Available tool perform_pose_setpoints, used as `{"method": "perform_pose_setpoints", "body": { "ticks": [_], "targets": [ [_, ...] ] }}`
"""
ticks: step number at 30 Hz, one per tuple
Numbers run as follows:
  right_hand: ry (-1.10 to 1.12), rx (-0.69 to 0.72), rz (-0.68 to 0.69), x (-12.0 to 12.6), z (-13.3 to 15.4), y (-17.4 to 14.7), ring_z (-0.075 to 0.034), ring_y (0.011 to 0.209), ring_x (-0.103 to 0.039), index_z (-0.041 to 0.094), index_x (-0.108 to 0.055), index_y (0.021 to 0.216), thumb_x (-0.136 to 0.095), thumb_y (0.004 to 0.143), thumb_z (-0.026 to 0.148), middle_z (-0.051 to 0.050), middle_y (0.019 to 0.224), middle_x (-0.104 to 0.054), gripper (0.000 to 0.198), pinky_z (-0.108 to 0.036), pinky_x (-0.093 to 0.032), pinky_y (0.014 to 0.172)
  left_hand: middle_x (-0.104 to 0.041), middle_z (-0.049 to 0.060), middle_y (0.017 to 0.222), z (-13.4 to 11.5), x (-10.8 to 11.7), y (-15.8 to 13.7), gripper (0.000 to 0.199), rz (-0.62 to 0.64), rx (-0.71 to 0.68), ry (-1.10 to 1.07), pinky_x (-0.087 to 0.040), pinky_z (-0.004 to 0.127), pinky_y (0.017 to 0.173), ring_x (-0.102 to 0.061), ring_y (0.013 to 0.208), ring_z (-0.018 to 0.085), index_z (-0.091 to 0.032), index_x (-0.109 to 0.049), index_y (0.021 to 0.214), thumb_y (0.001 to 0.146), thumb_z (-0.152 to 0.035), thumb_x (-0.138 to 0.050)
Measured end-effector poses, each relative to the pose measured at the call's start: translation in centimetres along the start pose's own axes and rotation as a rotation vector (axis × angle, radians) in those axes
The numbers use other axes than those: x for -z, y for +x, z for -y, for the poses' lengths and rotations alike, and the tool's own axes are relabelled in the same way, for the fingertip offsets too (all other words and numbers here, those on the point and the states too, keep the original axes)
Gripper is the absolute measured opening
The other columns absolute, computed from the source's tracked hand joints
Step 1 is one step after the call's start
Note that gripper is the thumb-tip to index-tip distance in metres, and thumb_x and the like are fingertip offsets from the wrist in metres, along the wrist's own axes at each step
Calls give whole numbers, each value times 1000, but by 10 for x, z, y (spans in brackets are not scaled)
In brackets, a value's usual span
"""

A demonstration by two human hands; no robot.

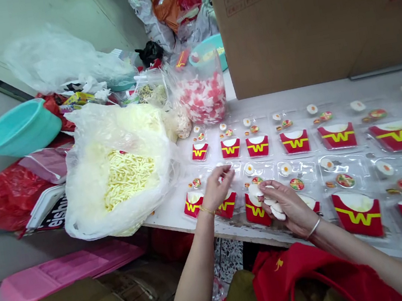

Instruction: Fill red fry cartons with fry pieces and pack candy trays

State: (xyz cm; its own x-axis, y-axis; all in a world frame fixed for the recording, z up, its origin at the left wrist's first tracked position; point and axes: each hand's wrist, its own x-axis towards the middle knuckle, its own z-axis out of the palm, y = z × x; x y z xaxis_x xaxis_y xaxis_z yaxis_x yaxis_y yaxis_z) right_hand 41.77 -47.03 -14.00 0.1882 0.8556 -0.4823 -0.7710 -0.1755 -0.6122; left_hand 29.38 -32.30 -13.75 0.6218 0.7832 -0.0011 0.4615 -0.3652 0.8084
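My right hand point(288, 205) is closed around several white flat toy pieces point(277, 212), which look like the toy fried eggs in the trays. My left hand point(220, 185) reaches over a clear plastic tray in the near row, its fingers curled together at the tray's upper part; what they hold, if anything, is hidden. Under that hand lies a red toy fries box point(227, 206) with a yellow W. Just left of my right hand, another tray holds a toy fried egg point(249, 169), a small round toy pizza point(257, 180) and a red fries box point(255, 210).
Two rows of similar filled trays point(295, 141) run along the white table. A large bag of pale yellow toy fries point(129, 177) stands left, with a bag of pink and white pieces point(203, 96) behind. A cardboard box point(317, 20) blocks the back right. A turquoise basin point(18, 131) sits far left.
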Motion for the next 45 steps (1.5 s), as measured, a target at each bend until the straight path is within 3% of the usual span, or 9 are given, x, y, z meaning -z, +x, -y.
{"method": "perform_pose_setpoints", "body": {
  "ticks": [4,10,12,23,27,33,37,41,45],
  "targets": [
    [-11,-30,52,-14,-4,2,-6,43,-47,20,-51,91,-70,74,38,2,67,-58,32,-14,-31,36,-62,3,79,-13,-3,-29,30,301,80,-381,-44,23,64,-55,70,12,-14,-62,88,80,-42,-60],
    [-3,-86,67,-20,-10,-2,-6,43,-45,16,-60,93,-61,80,43,-1,67,-57,31,-15,-27,33,-62,4,83,36,52,-8,17,-297,-19,40,-46,25,68,-57,73,12,-17,-63,88,82,-32,-57],
    [7,-98,51,-17,-11,-3,-6,43,-45,14,-61,89,-60,80,43,-3,70,-58,30,-15,-27,33,-62,6,93,57,73,3,15,-341,-74,278,-47,27,76,-58,82,14,-17,-64,91,85,-25,-52],
    [299,-258,5,-15,-6,-4,-4,47,-42,13,-59,73,-70,71,25,-2,67,-54,16,-12,-27,33,-55,13,119,97,94,9,30,99,-288,927,-42,41,94,-50,110,24,-16,-57,112,84,-12,-47],
    [434,-241,-56,-17,-2,-5,-9,58,-53,12,-60,78,-67,71,18,-6,71,-58,12,-12,-37,39,-58,13,114,88,98,16,29,134,-278,876,-45,41,91,-53,106,23,-16,-60,106,82,-7,-48],
    [376,-421,24,-37,9,1,-8,49,-52,15,-58,85,-67,73,28,-5,67,-59,20,-10,-28,33,-59,10,111,53,102,2,29,-129,-285,505,-48,38,90,-57,102,19,-20,-59,112,88,-17,-42],
    [51,-262,263,-107,67,43,-2,35,-36,17,-55,81,-64,78,42,1,60,-54,27,-11,-16,29,-62,7,106,33,103,-32,27,-206,-250,234,-50,33,87,-59,99,18,-26,-62,108,90,-22,-43],
    [-216,340,371,-234,154,116,-6,47,-49,18,-54,74,-58,78,57,1,61,-53,40,-15,-37,41,-64,5,104,36,115,-69,26,-277,-118,134,-51,35,88,-60,98,20,-34,-65,106,88,-28,-46],
    [-534,860,284,-339,201,201,-9,51,-52,17,-57,80,-34,80,74,-2,71,-57,62,-21,-40,48,-69,3,94,63,135,-98,22,-382,-10,98,-55,34,78,-64,90,24,-41,-69,96,79,-38,-56]
  ]
}}
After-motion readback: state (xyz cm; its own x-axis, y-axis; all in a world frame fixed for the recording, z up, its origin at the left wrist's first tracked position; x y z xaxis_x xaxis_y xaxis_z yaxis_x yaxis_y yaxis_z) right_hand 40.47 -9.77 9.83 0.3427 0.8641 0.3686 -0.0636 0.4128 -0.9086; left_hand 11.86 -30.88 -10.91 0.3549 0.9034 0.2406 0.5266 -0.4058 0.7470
